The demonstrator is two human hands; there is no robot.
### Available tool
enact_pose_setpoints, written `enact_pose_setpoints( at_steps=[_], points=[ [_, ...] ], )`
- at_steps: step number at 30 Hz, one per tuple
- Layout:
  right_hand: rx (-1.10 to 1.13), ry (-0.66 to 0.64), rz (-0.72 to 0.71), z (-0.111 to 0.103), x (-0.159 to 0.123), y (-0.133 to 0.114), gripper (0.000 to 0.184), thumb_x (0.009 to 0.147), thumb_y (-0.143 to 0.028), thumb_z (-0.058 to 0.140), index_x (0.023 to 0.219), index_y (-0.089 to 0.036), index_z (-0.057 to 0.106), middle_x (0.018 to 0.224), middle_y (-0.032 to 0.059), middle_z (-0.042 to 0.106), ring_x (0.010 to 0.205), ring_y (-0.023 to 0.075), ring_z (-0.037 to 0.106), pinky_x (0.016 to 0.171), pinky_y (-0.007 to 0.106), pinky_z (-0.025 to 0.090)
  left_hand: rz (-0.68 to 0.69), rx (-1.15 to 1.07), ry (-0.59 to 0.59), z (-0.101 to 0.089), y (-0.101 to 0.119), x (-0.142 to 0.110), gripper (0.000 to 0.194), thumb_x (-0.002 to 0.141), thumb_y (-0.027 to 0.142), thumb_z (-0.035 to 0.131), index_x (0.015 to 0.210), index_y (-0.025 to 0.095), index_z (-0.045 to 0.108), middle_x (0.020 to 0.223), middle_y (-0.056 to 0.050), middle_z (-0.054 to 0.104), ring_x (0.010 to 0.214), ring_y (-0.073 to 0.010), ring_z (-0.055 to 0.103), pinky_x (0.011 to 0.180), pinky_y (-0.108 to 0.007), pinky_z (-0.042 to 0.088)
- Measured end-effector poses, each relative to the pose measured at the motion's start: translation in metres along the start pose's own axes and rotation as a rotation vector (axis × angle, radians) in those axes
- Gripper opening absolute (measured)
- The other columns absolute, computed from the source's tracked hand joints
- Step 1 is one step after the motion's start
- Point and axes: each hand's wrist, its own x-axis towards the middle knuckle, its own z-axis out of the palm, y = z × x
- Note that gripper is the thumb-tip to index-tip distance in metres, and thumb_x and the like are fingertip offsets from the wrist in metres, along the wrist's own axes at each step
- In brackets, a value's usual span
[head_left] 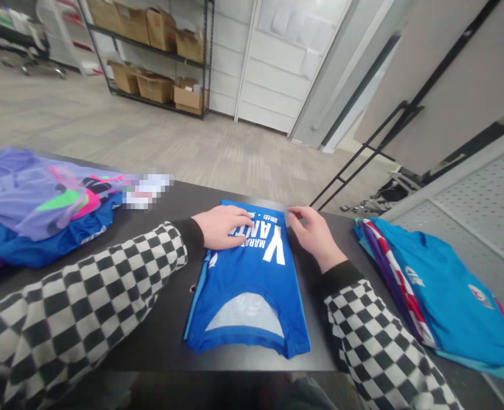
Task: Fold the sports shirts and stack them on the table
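Where the grey carpeted floor (170,134) spreads back to a black metal shelving rack (207,62) of brown cardboard boxes (162,28), white panelled fronts (273,74) rise beside it, and a wheeled office chair (25,42) is at the far left. Nearer, the black, smooth-looking desk (162,336) runs across below the hands. It carries a loose heap of lilac and blue garments (59,188) on the left and a neater stack of turquoise, red-and-white and purple garments (439,279) on the right.

Between them, flat on the desk, lies the folded royal-blue sports shirt (252,276), its scooped neckline towards the person and lighter blue cloth at its sides. It looks thin, light and limp, probably slick synthetic, so the layers could slide over one another or wrinkle; little seems breakable. Holding both long sides at once, with the palms partly beneath, should keep the folds together better than a pinch at the neckline.

The left hand (228,228) rests palm down on the shirt's far left part, its grip loose, fingers spread slightly and bent over the cloth. The right hand (314,233) is at the far right edge, fingers curled and thumb near them; whether that grip has cloth pinched in it, I cannot tell. Smallest is the white lettering (277,247), partly under the left fingers.
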Motion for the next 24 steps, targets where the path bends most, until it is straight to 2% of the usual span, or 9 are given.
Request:
enact_pose_setpoints(
  at_steps=[4, 8, 10, 11, 13, 15, 16, 19, 24],
  points=[
    [0.014, 0.055, 0.154, -0.004, -0.002, 0.011, 0.036, 0.098, -0.038, 0.06, 0.119, -0.019, 0.082, 0.112, 0.0122, 0.083, 0.1, 0.0279, 0.074, 0.1, 0.046, 0.059, -0.274, 0.211, -0.006, -0.011, 0.008, -0.005, 0.045, 0.098, 0.051, 0.065, 0.133, 0.026, 0.077, 0.143, -0.013, 0.073, 0.129, -0.0377, 0.068, 0.114, -0.05, 0.049],
    [0.027, 0.089, 0.242, -0.006, -0.001, 0.018, 0.035, 0.096, -0.033, 0.059, 0.118, -0.018, 0.083, 0.11, 0.0116, 0.084, 0.099, 0.0267, 0.075, 0.1, 0.044, 0.059, -0.573, 0.389, -0.105, -0.041, 0.031, -0.018, 0.054, 0.099, 0.07, 0.059, 0.091, 0.022, 0.081, 0.094, -0.014, 0.077, 0.098, -0.0386, 0.076, 0.096, -0.051, 0.055],
    [0.029, 0.095, 0.245, -0.007, -0.001, 0.017, 0.034, 0.097, -0.03, 0.059, 0.117, -0.018, 0.084, 0.11, 0.0113, 0.084, 0.1, 0.0261, 0.076, 0.1, 0.042, 0.059, -0.559, 0.386, -0.06, -0.047, 0.043, -0.023, 0.057, 0.102, 0.068, 0.056, 0.077, 0.021, 0.077, 0.083, -0.013, 0.075, 0.092, -0.0369, 0.077, 0.096, -0.051, 0.056],
    [0.028, 0.097, 0.239, -0.007, -0.001, 0.016, 0.034, 0.097, -0.029, 0.059, 0.117, -0.018, 0.084, 0.11, 0.0112, 0.084, 0.1, 0.0259, 0.076, 0.1, 0.042, 0.059, -0.477, 0.351, -0.02, -0.046, 0.047, -0.025, 0.053, 0.103, 0.064, 0.057, 0.081, 0.022, 0.079, 0.089, -0.013, 0.078, 0.097, -0.0363, 0.078, 0.099, -0.05, 0.056],
    [0.021, 0.105, 0.22, -0.008, -0.002, 0.014, 0.033, 0.096, -0.027, 0.06, 0.116, -0.018, 0.084, 0.11, 0.0109, 0.085, 0.1, 0.0255, 0.076, 0.099, 0.041, 0.059, -0.233, 0.231, 0.01, -0.034, 0.052, -0.027, 0.042, 0.102, 0.059, 0.062, 0.111, 0.025, 0.084, 0.124, -0.013, 0.081, 0.122, -0.036, 0.075, 0.114, -0.05, 0.052],
    [0.013, 0.116, 0.193, -0.009, -0.003, 0.012, 0.031, 0.096, -0.026, 0.06, 0.114, -0.019, 0.085, 0.108, 0.0105, 0.085, 0.099, 0.0251, 0.076, 0.098, 0.04, 0.06, -0.065, 0.131, -0.071, -0.014, 0.053, -0.027, 0.059, 0.099, 0.064, 0.067, 0.149, 0.031, 0.072, 0.164, -0.011, 0.064, 0.152, -0.0379, 0.057, 0.13, -0.054, 0.039],
    [0.009, 0.121, 0.177, -0.009, -0.003, 0.012, 0.03, 0.096, -0.025, 0.061, 0.113, -0.019, 0.085, 0.108, 0.0103, 0.085, 0.098, 0.0249, 0.076, 0.098, 0.04, 0.06, -0.049, 0.114, -0.123, -0.003, 0.053, -0.026, 0.072, 0.099, 0.069, 0.067, 0.161, 0.033, 0.062, 0.176, -0.011, 0.051, 0.163, -0.0397, 0.045, 0.135, -0.058, 0.03],
    [0.002, 0.124, 0.14, -0.01, -0.004, 0.011, 0.029, 0.096, -0.023, 0.061, 0.112, -0.019, 0.085, 0.108, 0.0105, 0.085, 0.098, 0.0246, 0.077, 0.097, 0.039, 0.06, -0.195, 0.153, -0.173, 0.024, 0.056, -0.018, 0.087, 0.102, 0.078, 0.056, 0.174, 0.031, 0.046, 0.185, -0.012, 0.032, 0.173, -0.0444, 0.023, 0.138, -0.069, 0.014],
    [-0.038, 0.098, 0.101, -0.012, 0.002, 0.008, 0.027, 0.096, -0.02, 0.063, 0.112, -0.02, 0.085, 0.11, 0.0108, 0.085, 0.102, 0.0267, 0.077, 0.099, 0.041, 0.059, -0.503, 0.095, -0.002, 0.037, 0.077, 0.004, 0.09, 0.103, 0.075, 0.054, 0.176, 0.022, 0.043, 0.186, -0.02, 0.026, 0.172, -0.0501, 0.018, 0.136, -0.075, 0.014]
  ],
)
